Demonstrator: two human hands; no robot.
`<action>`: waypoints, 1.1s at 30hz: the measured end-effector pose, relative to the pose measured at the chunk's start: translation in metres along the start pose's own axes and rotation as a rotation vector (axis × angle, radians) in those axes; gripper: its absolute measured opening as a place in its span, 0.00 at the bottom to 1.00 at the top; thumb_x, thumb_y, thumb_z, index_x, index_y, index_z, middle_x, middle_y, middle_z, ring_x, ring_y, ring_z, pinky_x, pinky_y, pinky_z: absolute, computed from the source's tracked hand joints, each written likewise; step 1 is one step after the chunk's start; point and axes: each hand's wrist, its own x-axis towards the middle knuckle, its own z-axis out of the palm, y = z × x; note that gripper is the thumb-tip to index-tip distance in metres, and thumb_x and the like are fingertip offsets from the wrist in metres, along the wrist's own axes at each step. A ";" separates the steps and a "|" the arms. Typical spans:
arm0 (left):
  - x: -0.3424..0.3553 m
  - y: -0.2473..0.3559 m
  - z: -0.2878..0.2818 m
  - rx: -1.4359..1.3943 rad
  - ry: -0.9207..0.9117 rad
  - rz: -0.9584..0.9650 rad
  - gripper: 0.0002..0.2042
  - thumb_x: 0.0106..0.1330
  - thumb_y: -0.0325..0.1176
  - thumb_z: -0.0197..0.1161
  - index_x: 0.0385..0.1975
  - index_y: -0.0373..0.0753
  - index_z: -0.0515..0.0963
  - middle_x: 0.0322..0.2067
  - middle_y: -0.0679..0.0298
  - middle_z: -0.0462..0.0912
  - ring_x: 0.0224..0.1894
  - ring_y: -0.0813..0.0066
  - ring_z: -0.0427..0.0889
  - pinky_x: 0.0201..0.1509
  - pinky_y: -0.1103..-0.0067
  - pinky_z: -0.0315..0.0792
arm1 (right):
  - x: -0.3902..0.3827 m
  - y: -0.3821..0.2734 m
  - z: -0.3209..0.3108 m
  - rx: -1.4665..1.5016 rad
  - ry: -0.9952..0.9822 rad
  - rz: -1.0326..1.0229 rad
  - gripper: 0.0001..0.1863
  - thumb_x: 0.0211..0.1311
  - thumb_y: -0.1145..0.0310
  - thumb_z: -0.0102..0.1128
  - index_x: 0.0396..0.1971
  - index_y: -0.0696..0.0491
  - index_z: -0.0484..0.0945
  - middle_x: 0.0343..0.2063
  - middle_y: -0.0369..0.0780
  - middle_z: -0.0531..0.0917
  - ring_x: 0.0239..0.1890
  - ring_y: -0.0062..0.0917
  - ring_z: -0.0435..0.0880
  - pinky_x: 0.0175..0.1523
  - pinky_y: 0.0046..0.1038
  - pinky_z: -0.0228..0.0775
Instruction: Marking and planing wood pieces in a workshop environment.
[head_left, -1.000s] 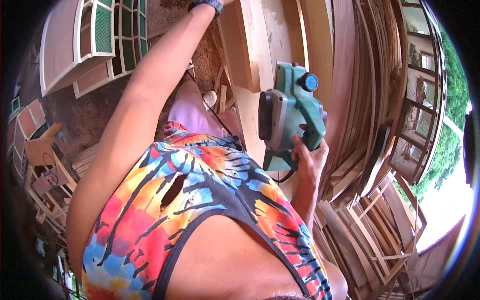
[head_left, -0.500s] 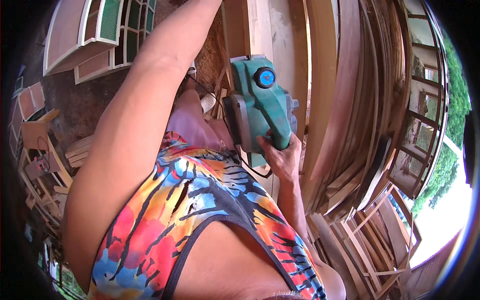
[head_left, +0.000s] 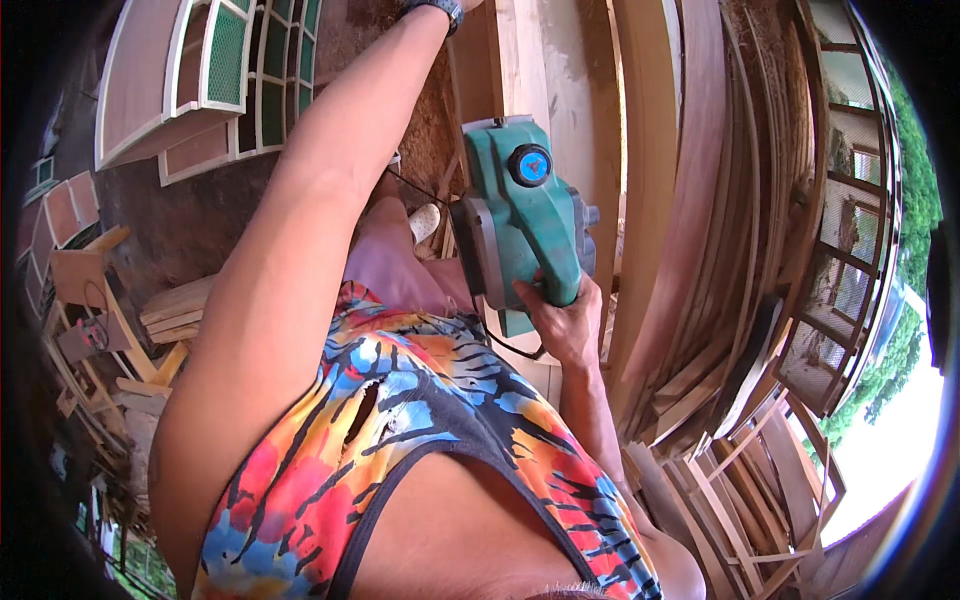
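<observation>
Since a second ago, the right hand (head_left: 568, 322) has shifted the planer (head_left: 548, 235) leftward and turned its knob (head_left: 530, 165) upward; the watch (head_left: 440, 12), hidden half a second ago, shows again.

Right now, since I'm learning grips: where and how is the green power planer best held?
Probably by its raised, slim green handle, from the near side: it runs that way, and the bare right hand wraps its near end. The round black, blue-topped knob beyond could be steadied from above.
</observation>
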 end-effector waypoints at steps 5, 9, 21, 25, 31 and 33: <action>-0.003 -0.003 -0.004 0.033 -0.068 -0.069 0.63 0.43 0.53 0.82 0.72 0.21 0.49 0.71 0.38 0.59 0.75 0.52 0.58 0.78 0.68 0.54 | 0.018 -0.014 -0.002 0.012 0.007 -0.048 0.17 0.53 0.63 0.76 0.34 0.59 0.80 0.25 0.44 0.85 0.28 0.29 0.85 0.39 0.33 0.76; -0.011 -0.007 -0.007 -0.042 0.045 0.073 0.64 0.45 0.61 0.78 0.73 0.24 0.49 0.72 0.39 0.58 0.76 0.50 0.57 0.78 0.67 0.52 | 0.030 -0.026 0.003 0.047 0.000 0.004 0.16 0.53 0.64 0.75 0.33 0.59 0.80 0.24 0.43 0.84 0.27 0.27 0.83 0.38 0.32 0.75; -0.079 -0.204 -0.022 0.039 -0.074 -0.349 0.34 0.70 0.61 0.51 0.53 0.30 0.79 0.53 0.41 0.81 0.57 0.51 0.79 0.58 0.62 0.71 | 0.085 -0.084 -0.003 0.050 -0.026 -0.094 0.17 0.52 0.67 0.73 0.39 0.60 0.82 0.25 0.44 0.84 0.27 0.27 0.82 0.38 0.32 0.75; -0.177 -0.254 -0.022 0.381 -0.845 -0.268 0.32 0.70 0.59 0.52 0.51 0.32 0.81 0.48 0.43 0.82 0.52 0.51 0.80 0.54 0.62 0.72 | 0.110 -0.104 -0.001 0.041 0.048 -0.246 0.12 0.53 0.67 0.73 0.25 0.57 0.78 0.14 0.33 0.76 0.18 0.15 0.74 0.25 0.25 0.66; -0.263 -0.272 -0.033 0.592 -1.530 0.039 0.27 0.70 0.56 0.53 0.48 0.36 0.83 0.42 0.45 0.84 0.45 0.53 0.83 0.48 0.62 0.73 | 0.156 -0.138 -0.005 -0.010 0.003 -0.194 0.18 0.50 0.62 0.73 0.34 0.61 0.81 0.26 0.48 0.85 0.30 0.34 0.87 0.40 0.37 0.77; -0.273 -0.280 -0.035 0.596 -1.580 0.131 0.26 0.70 0.55 0.53 0.47 0.37 0.84 0.40 0.46 0.85 0.43 0.53 0.84 0.46 0.62 0.74 | 0.169 -0.151 -0.010 -0.007 0.011 -0.221 0.18 0.50 0.62 0.73 0.34 0.61 0.81 0.26 0.48 0.85 0.31 0.34 0.87 0.40 0.37 0.77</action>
